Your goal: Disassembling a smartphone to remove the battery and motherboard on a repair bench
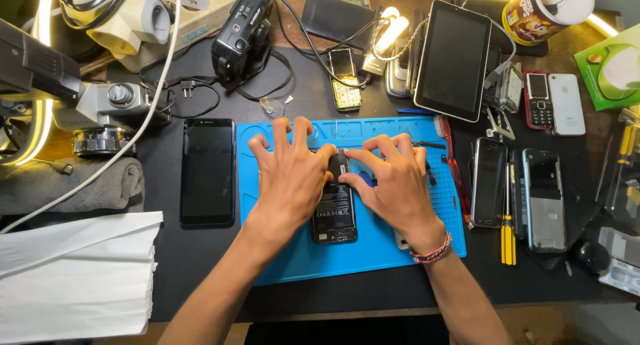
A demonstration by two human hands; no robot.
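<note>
At the far left a folded white cloth (73, 272) lies on the dark desk mat (200, 272), with a grey towel (73, 185) above it and part of a microscope stand (107, 112) beyond that. Right of these, a black smartphone (207, 172) lies face up, screen dark, just beside the left edge of the blue work mat (300, 258).

On the blue work mat lies the opened phone (335, 208), back cover off and its black battery showing, set lengthwise near the mat's middle. The left hand (290, 178) rests over the phone's left edge with fingers spread and arched; its thumb tip presses down at the phone's upper left corner, while the other fingers stand on the mat above and to the left of it. The right hand (397, 185) comes in from the other side, fingers curled and bent; its thumb and forefinger tips press on the phone's upper end, touching it close to the left thumb. Neither hand closes around the phone: both bear down on it with fingertips, and the lower half of the phone lies bare between the two wrists. A beaded bracelet (433, 252) circles the right wrist.

Further right, a red-handled brush (453, 165) lies along the mat's edge, then a dark phone (489, 182), a yellow-handled screwdriver (508, 232) and another opened handset (544, 198). A tablet (453, 58) leans at the back.
</note>
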